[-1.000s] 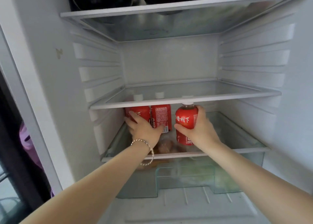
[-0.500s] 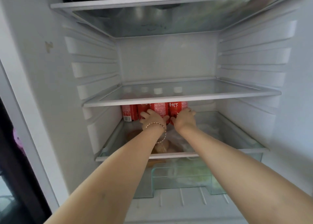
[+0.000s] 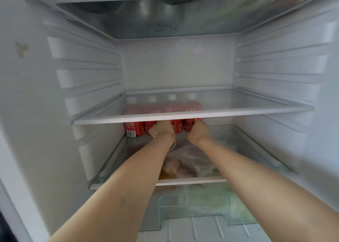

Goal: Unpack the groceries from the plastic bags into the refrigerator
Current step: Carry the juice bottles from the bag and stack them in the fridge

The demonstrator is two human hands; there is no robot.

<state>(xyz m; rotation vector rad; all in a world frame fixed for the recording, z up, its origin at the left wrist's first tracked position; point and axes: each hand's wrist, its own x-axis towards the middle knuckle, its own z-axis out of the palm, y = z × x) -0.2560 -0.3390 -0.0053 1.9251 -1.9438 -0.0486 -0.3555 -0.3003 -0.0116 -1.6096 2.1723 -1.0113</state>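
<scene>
Several red-labelled bottles with white caps stand in a row at the back left of the lower glass shelf [image 3: 128, 161]; the leftmost bottle [image 3: 133, 129] is free. My left hand [image 3: 161, 129], with a bracelet at the wrist, rests against the front of the second bottle. My right hand [image 3: 198, 133] holds the rightmost bottle [image 3: 190, 124] low on its body. The bottles' tops show only blurred through the glass shelf above them.
The middle glass shelf [image 3: 238, 111] hangs just above my hands. A clear plastic bag of food [image 3: 194, 161] lies on the lower shelf under my wrists. Below is a greenish crisper drawer [image 3: 194, 205]. The fridge's ribbed walls close in left and right.
My right hand has carried its bottle from the shelf's front to the back, beside the others. My left hand has pushed the row back and left. The view has moved closer.
</scene>
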